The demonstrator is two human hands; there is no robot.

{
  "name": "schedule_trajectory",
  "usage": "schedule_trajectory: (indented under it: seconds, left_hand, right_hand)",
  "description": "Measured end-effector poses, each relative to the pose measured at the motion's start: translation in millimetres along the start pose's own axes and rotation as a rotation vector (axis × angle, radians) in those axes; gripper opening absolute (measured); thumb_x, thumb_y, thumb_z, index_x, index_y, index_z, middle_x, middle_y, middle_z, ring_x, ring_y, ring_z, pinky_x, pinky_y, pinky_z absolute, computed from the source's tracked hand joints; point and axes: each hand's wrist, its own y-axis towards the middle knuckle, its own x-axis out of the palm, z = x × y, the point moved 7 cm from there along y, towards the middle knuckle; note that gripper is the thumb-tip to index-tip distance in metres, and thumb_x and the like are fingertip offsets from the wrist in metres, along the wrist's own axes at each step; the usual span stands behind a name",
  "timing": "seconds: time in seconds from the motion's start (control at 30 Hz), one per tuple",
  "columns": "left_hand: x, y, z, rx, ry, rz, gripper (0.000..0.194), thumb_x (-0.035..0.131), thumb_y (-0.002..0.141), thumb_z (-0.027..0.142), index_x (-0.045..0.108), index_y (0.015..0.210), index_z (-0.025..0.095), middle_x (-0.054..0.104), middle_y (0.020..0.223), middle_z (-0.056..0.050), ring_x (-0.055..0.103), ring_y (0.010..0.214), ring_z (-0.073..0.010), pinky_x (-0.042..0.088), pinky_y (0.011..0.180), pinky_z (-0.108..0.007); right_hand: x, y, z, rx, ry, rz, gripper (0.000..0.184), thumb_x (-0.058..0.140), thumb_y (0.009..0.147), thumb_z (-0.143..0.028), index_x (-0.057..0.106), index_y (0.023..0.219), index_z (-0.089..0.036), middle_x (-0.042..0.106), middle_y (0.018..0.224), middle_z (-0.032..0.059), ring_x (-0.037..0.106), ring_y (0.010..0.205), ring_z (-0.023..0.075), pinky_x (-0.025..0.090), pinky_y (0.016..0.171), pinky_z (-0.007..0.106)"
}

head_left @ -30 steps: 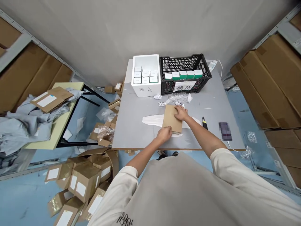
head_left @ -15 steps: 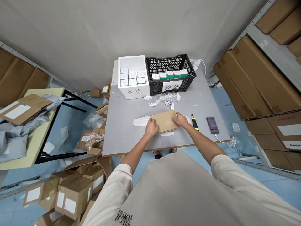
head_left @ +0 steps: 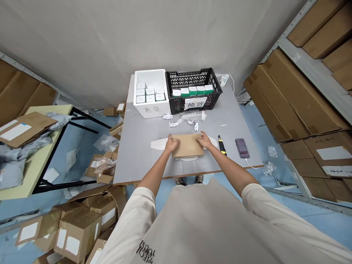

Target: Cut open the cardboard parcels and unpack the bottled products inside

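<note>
A flat brown cardboard box [head_left: 188,146] lies near the front of the grey table [head_left: 137,161]. My left hand [head_left: 172,143] grips its left end, thumb on top and fingers along the far side. At the opposite end my right hand [head_left: 204,140] holds it the same way. White paper-like pieces [head_left: 158,143] stick out from beneath the box on both sides and in front. To the right of my right hand lies a yellow and black box cutter [head_left: 222,146].
Behind stand a white foam box [head_left: 152,110] and a black crate [head_left: 214,102], both with small white-and-green boxes inside. Crumpled paper [head_left: 173,124] and clear plastic lie before them. A phone [head_left: 242,148] on a cable sits right. Cartons [head_left: 79,223] crowd the floor at left; shelves flank the right.
The box has turned so its long edges run nearly level with the table's front edge. My left hand has moved from its near left corner to its far left corner. The view has shifted slightly.
</note>
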Motion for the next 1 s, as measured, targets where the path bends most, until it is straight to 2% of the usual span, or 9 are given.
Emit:
schedule_trajectory:
  seconds: [0.13, 0.3, 0.4, 0.5, 0.6, 0.73, 0.83, 1.0]
  left_hand:
    - [-3.0, -6.8, 1.3, -0.148, -0.076, 0.049, 0.075, 0.066, 0.085, 0.048, 0.041, 0.150, 0.021, 0.066, 0.127, -0.014, 0.066, 0.117, -0.0273, 0.048, 0.100, -0.038]
    - [-17.5, -11.1, 19.0, -0.142, -0.066, 0.154, 0.061, 0.060, 0.090, 0.055, 0.051, 0.141, 0.022, 0.068, 0.109, -0.008, 0.066, 0.110, -0.0258, 0.048, 0.099, -0.037]
    - [-18.1, -14.3, 20.2, -0.134, -0.032, 0.180, 0.055, 0.057, 0.092, 0.056, 0.053, 0.136, 0.023, 0.068, 0.104, -0.006, 0.066, 0.107, -0.0261, 0.048, 0.097, -0.036]
    - [-10.3, -20.2, 11.0, -0.132, 0.041, 0.151, 0.049, 0.060, 0.091, 0.054, 0.057, 0.129, 0.023, 0.069, 0.103, -0.007, 0.067, 0.105, -0.0263, 0.048, 0.093, -0.036]
    - [-1.7, -28.2, -2.1, -0.109, 0.116, 0.091, 0.051, 0.066, 0.087, 0.054, 0.058, 0.126, 0.022, 0.068, 0.101, -0.006, 0.067, 0.100, -0.0253, 0.049, 0.087, -0.034]
    - [3.6, -39.8, -19.2, -0.122, 0.107, 0.001, 0.056, 0.073, 0.082, 0.056, 0.059, 0.125, 0.023, 0.068, 0.098, -0.004, 0.068, 0.091, -0.0225, 0.050, 0.081, -0.031]
    - [3.3, -45.7, -22.7, -0.126, 0.098, -0.001, 0.055, 0.074, 0.082, 0.054, 0.059, 0.124, 0.022, 0.068, 0.102, -0.005, 0.069, 0.092, -0.0216, 0.051, 0.083, -0.032]
    - [5.7, -52.9, -12.2, -0.059, 0.083, 0.063, 0.060, 0.072, 0.085, 0.045, 0.052, 0.136, 0.020, 0.062, 0.133, -0.015, 0.068, 0.107, -0.0243, 0.051, 0.092, -0.036]
  right_hand:
    - [-17.7, -7.7, -2.5, 0.047, -0.015, 0.153, 0.067, 0.064, 0.086, -0.050, 0.050, 0.146, -0.023, 0.072, 0.127, 0.0110, 0.070, 0.110, 0.0272, 0.053, 0.097, 0.038]
    - [-41.9, -14.3, -17.3, 0.018, -0.050, 0.283, 0.059, 0.056, 0.089, -0.063, 0.061, 0.131, -0.022, 0.073, 0.114, 0.0095, 0.069, 0.104, 0.0275, 0.052, 0.095, 0.037]
    - [-50.0, -16.1, -20.6, 0.013, -0.093, 0.316, 0.058, 0.054, 0.089, -0.065, 0.063, 0.128, -0.022, 0.074, 0.108, 0.0091, 0.069, 0.103, 0.0282, 0.052, 0.094, 0.037]
    - [-52.1, -18.3, -10.8, 0.052, -0.203, 0.298, 0.056, 0.056, 0.088, -0.065, 0.065, 0.124, -0.023, 0.075, 0.105, 0.0108, 0.069, 0.104, 0.0310, 0.052, 0.091, 0.038]
    - [-47.6, -21.4, 8.2, 0.079, -0.316, 0.191, 0.051, 0.061, 0.086, -0.065, 0.069, 0.115, -0.023, 0.075, 0.103, 0.0118, 0.069, 0.105, 0.0328, 0.052, 0.087, 0.039]
    - [-43.9, -27.3, 28.7, 0.038, -0.330, 0.102, 0.049, 0.066, 0.083, -0.063, 0.071, 0.111, -0.023, 0.075, 0.102, 0.0092, 0.070, 0.101, 0.0294, 0.053, 0.085, 0.037]
    - [-43.2, -29.6, 30.1, -0.045, -0.290, 0.125, 0.050, 0.069, 0.083, -0.056, 0.070, 0.118, -0.020, 0.073, 0.111, 0.0099, 0.069, 0.101, 0.0265, 0.053, 0.090, 0.037]
    - [-33.9, -30.7, 19.0, -0.181, -0.211, 0.136, 0.061, 0.064, 0.085, -0.038, 0.058, 0.143, -0.018, 0.066, 0.135, 0.0131, 0.067, 0.108, 0.0254, 0.052, 0.100, 0.039]
